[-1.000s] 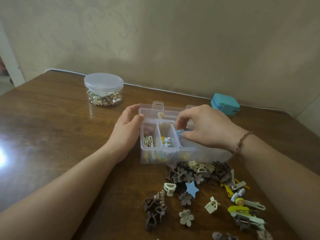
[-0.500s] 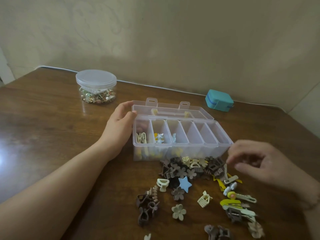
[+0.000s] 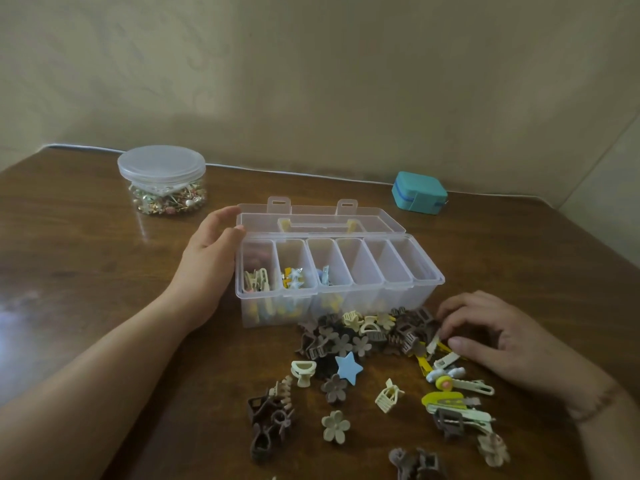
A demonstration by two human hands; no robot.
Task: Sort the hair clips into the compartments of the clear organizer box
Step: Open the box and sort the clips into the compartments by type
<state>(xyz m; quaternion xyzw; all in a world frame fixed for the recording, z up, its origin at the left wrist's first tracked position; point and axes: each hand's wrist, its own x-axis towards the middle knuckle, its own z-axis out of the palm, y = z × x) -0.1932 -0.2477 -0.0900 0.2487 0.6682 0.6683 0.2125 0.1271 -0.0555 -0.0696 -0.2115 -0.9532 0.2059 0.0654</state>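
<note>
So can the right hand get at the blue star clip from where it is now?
Probably yes. The blue star clip lies flat on the table, uncovered, left of the right hand, with only low clips scattered between them.

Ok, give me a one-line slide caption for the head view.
Left hand steadies the clear organizer box while right hand reaches into the hair clips.

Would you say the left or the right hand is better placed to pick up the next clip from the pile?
The right hand: its fingertips already rest on the clip pile. The left hand is occupied steadying the organizer box at its left end.
</note>
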